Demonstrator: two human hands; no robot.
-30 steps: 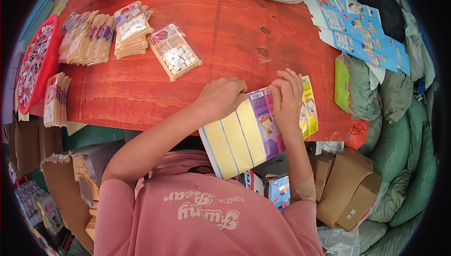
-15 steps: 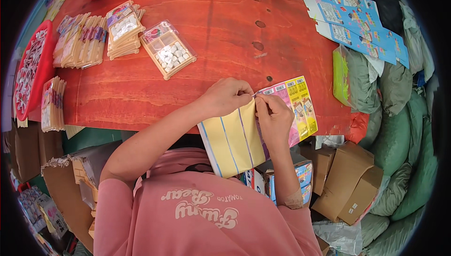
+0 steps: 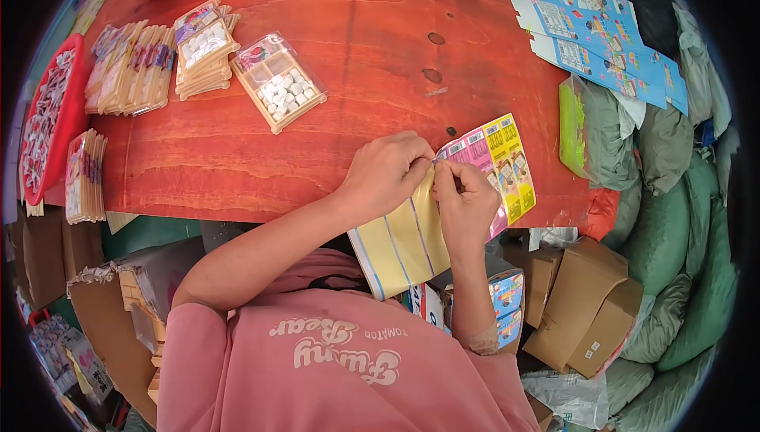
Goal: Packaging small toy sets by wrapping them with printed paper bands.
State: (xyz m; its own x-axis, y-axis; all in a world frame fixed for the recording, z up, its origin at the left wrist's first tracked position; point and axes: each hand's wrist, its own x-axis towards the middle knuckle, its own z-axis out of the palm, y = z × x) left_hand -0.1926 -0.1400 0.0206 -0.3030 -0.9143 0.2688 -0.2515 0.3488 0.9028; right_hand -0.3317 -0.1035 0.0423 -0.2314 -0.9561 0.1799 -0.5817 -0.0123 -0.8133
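Both grips, left hand [image 3: 385, 172] and right hand [image 3: 465, 198], pinch the card sheet [image 3: 443, 210] at its top edge, fingertips touching, its long axis running from the bench [image 3: 332, 99] edge toward the person's chest.

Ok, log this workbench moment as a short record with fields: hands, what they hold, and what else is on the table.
surface: red-brown wooden table
left hand: left hand pinching the top edge of the sticker sheet
right hand: right hand pinching the same edge, close beside the left
sheet: pink and yellow printed front, yellow backing hanging over the table edge
nearby: blister pack of small white pieces, stacks of carded packs, red tray
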